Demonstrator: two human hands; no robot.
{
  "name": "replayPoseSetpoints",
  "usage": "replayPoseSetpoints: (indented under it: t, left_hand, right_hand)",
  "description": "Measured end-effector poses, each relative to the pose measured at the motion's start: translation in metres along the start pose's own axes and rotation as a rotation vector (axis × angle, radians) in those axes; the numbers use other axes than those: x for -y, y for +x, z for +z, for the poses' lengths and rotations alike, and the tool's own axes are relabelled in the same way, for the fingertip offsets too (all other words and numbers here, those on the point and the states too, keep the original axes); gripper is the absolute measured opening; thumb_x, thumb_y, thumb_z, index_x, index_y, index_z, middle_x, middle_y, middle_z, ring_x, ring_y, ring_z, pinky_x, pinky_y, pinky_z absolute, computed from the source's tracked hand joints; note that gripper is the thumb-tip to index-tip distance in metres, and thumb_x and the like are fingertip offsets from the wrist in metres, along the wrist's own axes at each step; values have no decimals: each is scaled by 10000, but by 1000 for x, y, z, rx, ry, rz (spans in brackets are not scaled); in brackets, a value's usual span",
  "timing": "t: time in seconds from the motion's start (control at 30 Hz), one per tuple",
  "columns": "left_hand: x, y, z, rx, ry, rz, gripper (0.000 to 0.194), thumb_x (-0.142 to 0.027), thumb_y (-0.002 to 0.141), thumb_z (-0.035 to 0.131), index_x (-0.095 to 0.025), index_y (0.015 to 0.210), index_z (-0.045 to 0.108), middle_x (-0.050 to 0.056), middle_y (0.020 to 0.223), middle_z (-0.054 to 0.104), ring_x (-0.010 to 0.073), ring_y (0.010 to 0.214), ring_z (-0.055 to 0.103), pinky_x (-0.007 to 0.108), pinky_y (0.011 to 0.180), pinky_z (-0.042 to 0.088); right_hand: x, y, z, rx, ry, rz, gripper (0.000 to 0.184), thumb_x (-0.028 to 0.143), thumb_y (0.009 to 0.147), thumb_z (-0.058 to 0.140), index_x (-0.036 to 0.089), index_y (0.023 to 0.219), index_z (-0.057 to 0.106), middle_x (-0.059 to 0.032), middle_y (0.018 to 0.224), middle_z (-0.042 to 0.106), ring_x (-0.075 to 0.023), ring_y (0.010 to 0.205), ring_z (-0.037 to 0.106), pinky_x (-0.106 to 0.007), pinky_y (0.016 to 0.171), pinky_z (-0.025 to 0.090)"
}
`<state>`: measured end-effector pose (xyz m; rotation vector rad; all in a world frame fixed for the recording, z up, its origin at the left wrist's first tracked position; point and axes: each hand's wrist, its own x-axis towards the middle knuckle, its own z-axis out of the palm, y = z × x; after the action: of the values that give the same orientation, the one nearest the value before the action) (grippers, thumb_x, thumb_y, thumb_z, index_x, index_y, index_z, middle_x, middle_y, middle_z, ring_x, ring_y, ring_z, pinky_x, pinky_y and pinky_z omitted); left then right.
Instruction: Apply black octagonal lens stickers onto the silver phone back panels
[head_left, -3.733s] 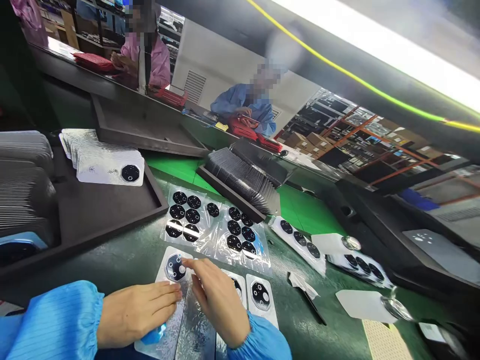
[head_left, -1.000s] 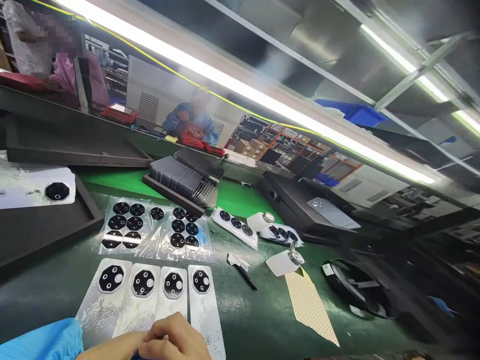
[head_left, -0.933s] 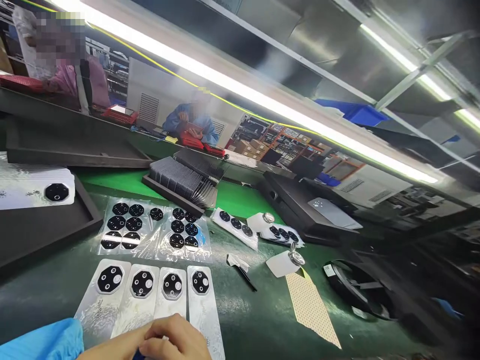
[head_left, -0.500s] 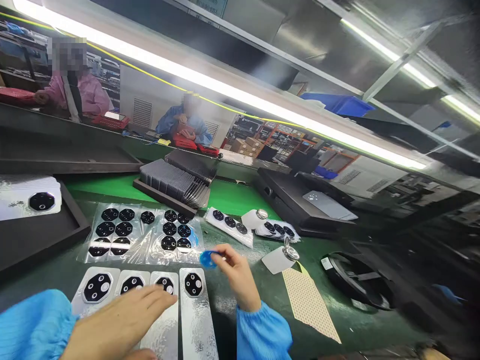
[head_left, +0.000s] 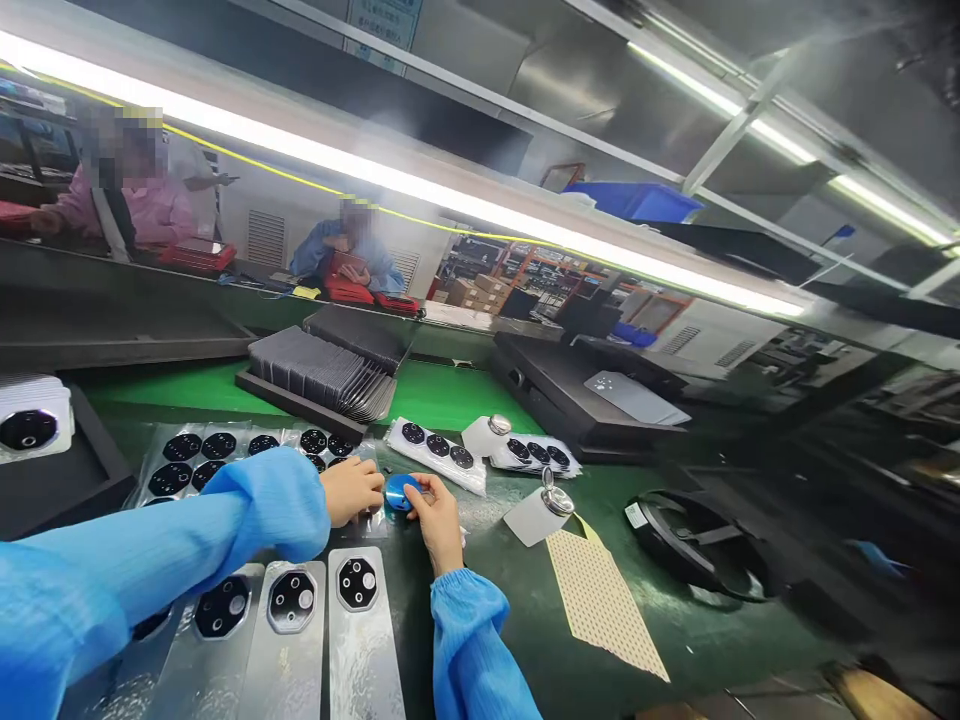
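Observation:
My right hand [head_left: 439,520] pinches a round blue film piece [head_left: 402,492] between thumb and fingers, just above the bench. Close to its left side, my left hand [head_left: 351,490] reaches over a clear plastic sheet [head_left: 381,522] carrying black octagonal camera lens covers [head_left: 219,446]. Its fingers are curled down at the sheet's right edge, and whatever they grip is hidden. Below the hands lie several silver phone back panels [head_left: 365,650], each with a black camera plate at its top. My left sleeve covers part of the sheet and some panels.
Two pump bottles [head_left: 540,512] stand to the right, near bagged lens covers [head_left: 437,455]. A perforated beige sheet [head_left: 607,605] and a black round case [head_left: 701,545] lie farther right. Behind are a black tray of dark panels [head_left: 319,365] and a black box [head_left: 585,395].
My left hand has moved from over the silver panels up and right to the plastic sheet. My right hand still holds the blue film, now beside the left. The view has shifted slightly.

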<state>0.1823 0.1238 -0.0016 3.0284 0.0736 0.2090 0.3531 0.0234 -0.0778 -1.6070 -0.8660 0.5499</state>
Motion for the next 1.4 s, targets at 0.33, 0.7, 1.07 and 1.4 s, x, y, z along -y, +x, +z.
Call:
replayPoseSetpoints:
  t: [0.33, 0.7, 1.07, 1.4]
  left_hand:
    - [16, 17, 10, 70, -65, -7, 144, -106, 833, 656, -135, 692, 652, -11, 949, 608, 205, 1014, 534, 294, 895, 387]
    - [27, 18, 16, 142, -99, 65, 140, -274, 894, 663, -153, 962, 653, 37, 1005, 646, 230, 1031, 590, 439, 915, 468]
    - [30, 21, 21, 175, -48, 80, 149, -298, 909, 645, -149, 902, 644, 41, 1013, 643, 218, 1012, 595, 425, 898, 484]
    - [32, 12, 13, 84, -96, 93, 57, -202, 909, 628, -153, 890, 651, 28, 982, 643, 210, 997, 589, 412, 895, 472]
  right_hand:
    - [9, -7, 4, 29, -41, -42, 258, 403, 748, 620, 189, 887, 653, -4, 705, 650, -137, 506, 539, -255, 483, 468]
    - [12, -10, 3, 33, -112, -49, 191, 329, 749, 576, 193, 864, 644, -12, 748, 646, -143, 520, 533, -270, 506, 478]
    - [14, -11, -1, 0, -134, -44, 211, 375, 767, 573, 200, 869, 629, -5, 649, 616, -173, 529, 557, -289, 499, 492]
    - [19, -12, -3, 13, -129, -17, 222, 374, 766, 561, 192, 879, 618, 20, 597, 581, -168, 453, 567, -289, 503, 479]
